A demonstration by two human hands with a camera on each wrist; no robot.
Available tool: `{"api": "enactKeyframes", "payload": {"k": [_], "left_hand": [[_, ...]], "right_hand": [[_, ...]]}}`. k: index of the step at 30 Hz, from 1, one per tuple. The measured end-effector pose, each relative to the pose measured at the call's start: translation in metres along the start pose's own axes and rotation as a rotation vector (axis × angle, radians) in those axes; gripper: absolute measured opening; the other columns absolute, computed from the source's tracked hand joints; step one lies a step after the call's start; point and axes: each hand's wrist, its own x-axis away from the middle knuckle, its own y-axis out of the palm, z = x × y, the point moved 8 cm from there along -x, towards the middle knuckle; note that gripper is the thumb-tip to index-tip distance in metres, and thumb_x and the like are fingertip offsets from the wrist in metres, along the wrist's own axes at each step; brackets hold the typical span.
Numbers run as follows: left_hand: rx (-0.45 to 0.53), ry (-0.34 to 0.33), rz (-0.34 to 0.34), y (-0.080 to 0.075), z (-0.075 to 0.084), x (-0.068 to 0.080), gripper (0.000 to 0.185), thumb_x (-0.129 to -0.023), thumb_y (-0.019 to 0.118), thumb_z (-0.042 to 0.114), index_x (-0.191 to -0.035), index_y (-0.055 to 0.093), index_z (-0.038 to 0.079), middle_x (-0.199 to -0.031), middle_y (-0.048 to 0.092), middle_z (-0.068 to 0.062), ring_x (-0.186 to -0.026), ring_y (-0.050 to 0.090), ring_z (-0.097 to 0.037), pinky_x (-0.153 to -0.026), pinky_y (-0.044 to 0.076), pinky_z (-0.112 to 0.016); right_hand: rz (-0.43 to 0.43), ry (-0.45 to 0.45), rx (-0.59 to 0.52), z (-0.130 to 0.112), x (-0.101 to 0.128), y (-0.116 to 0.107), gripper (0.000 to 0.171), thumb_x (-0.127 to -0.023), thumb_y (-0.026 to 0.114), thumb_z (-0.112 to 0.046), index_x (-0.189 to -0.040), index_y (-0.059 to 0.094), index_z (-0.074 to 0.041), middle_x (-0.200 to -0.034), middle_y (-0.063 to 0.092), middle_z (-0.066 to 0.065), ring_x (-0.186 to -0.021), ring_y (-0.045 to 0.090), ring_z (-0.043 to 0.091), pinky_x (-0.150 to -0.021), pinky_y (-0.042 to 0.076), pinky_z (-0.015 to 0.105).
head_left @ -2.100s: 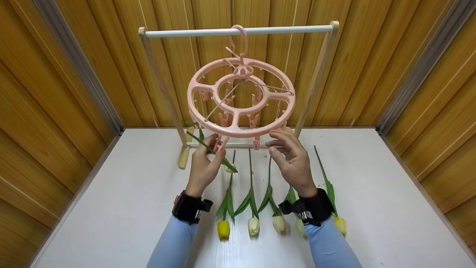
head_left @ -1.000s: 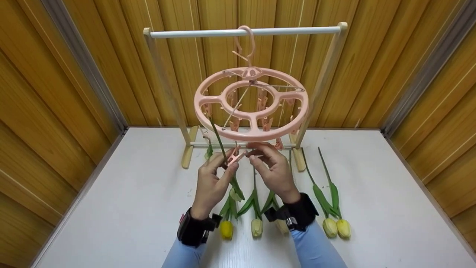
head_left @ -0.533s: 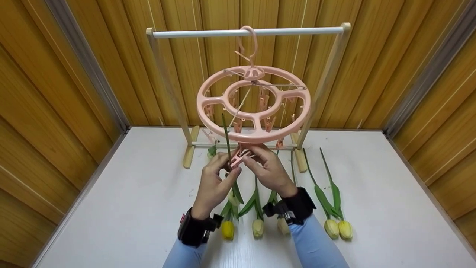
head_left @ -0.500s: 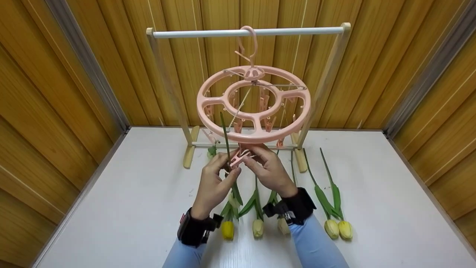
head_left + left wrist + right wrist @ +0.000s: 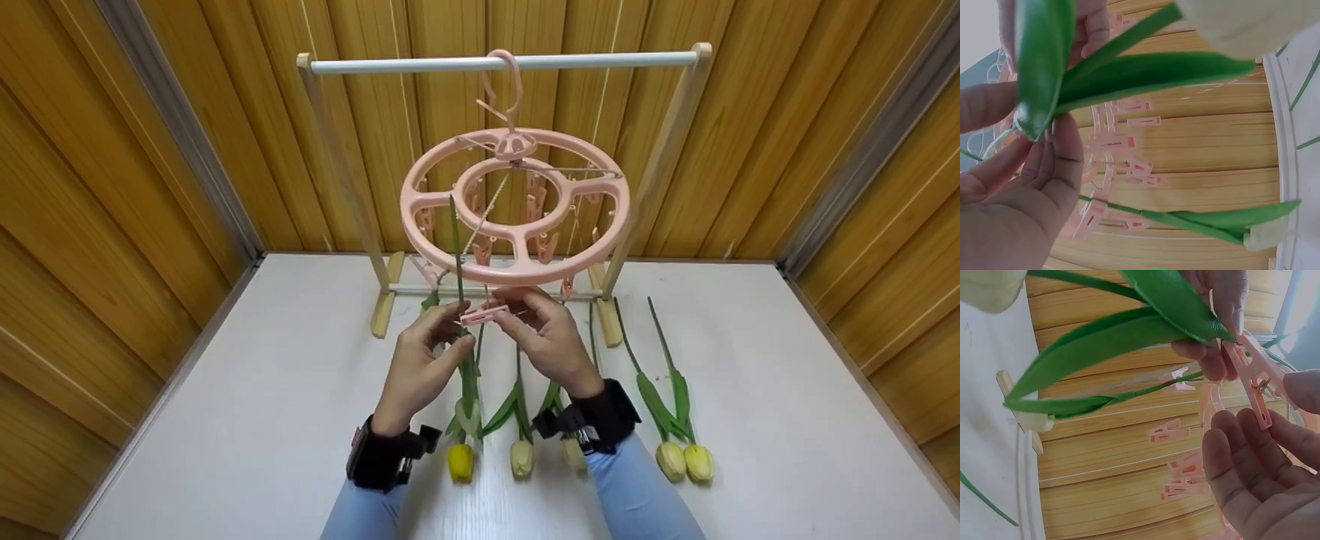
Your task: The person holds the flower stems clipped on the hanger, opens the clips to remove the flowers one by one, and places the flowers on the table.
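In the head view my left hand (image 5: 424,360) pinches a white tulip (image 5: 466,409) near its leaf base; the flower hangs down and the stem points up. My right hand (image 5: 551,337) holds a pink clothespin (image 5: 484,313) between thumb and fingers. The right wrist view has the clothespin (image 5: 1255,377) with its tip at the tulip's leaf base, touching or very near the stem. It hangs from the round pink hanger (image 5: 514,274), just above both hands. Leaves (image 5: 1044,62) partly hide my left fingertips in the left wrist view.
The hanger hooks over the white bar (image 5: 405,66) of a wooden rack. Another tulip (image 5: 1100,404) hangs in a clothespin (image 5: 1178,379) at its left. Several tulips lie on the white table (image 5: 262,420), including a yellow tulip (image 5: 460,463). Ribbed wooden panels (image 5: 360,165) stand behind.
My left hand has moved from the clothespin and stem to the tulip's stem, which now stands more upright. My right hand came in from the right and took hold of the clothespin, which now lies flatter.
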Motion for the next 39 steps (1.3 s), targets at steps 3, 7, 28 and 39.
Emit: {"api": "enactKeyframes", "payload": {"k": [3, 7, 28, 39], "left_hand": [[-0.025, -0.051, -0.034, -0.003, -0.004, 0.001, 0.031, -0.096, 0.072, 0.009, -0.125, 0.069, -0.002, -0.112, 0.071, -0.013, -0.092, 0.067, -0.024, -0.079, 0.055, -0.029], [-0.050, -0.105, -0.091, -0.005, -0.010, 0.003, 0.024, -0.096, 0.072, 0.010, -0.117, 0.073, -0.001, -0.104, 0.072, -0.012, -0.086, 0.067, -0.023, -0.076, 0.053, -0.027], [-0.085, -0.081, -0.097, 0.000, -0.012, 0.002, 0.014, -0.095, 0.073, 0.007, -0.106, 0.074, -0.001, -0.089, 0.070, -0.009, -0.076, 0.062, -0.017, -0.072, 0.051, -0.025], [-0.069, -0.060, -0.064, 0.000, -0.008, 0.002, 0.009, -0.094, 0.074, 0.008, -0.100, 0.075, 0.002, -0.084, 0.069, -0.005, -0.072, 0.060, -0.014, -0.067, 0.050, -0.024]], "right_hand": [[0.011, 0.005, -0.010, 0.001, 0.001, 0.000, 0.032, -0.100, 0.063, 0.000, -0.130, 0.062, 0.010, -0.119, 0.068, 0.020, -0.105, 0.066, 0.015, -0.088, 0.053, 0.024], [0.048, -0.008, -0.010, 0.000, 0.002, -0.003, 0.035, -0.099, 0.064, 0.003, -0.132, 0.062, 0.011, -0.118, 0.068, 0.022, -0.102, 0.067, 0.012, -0.085, 0.054, 0.022], [0.093, -0.022, -0.088, 0.008, 0.013, -0.007, 0.032, -0.099, 0.062, 0.005, -0.130, 0.062, 0.014, -0.116, 0.068, 0.025, -0.094, 0.067, 0.013, -0.081, 0.057, 0.026], [0.116, -0.014, -0.108, 0.008, 0.016, -0.009, 0.030, -0.098, 0.063, 0.004, -0.128, 0.065, 0.010, -0.116, 0.069, 0.025, -0.091, 0.069, 0.021, -0.080, 0.057, 0.025]]}}
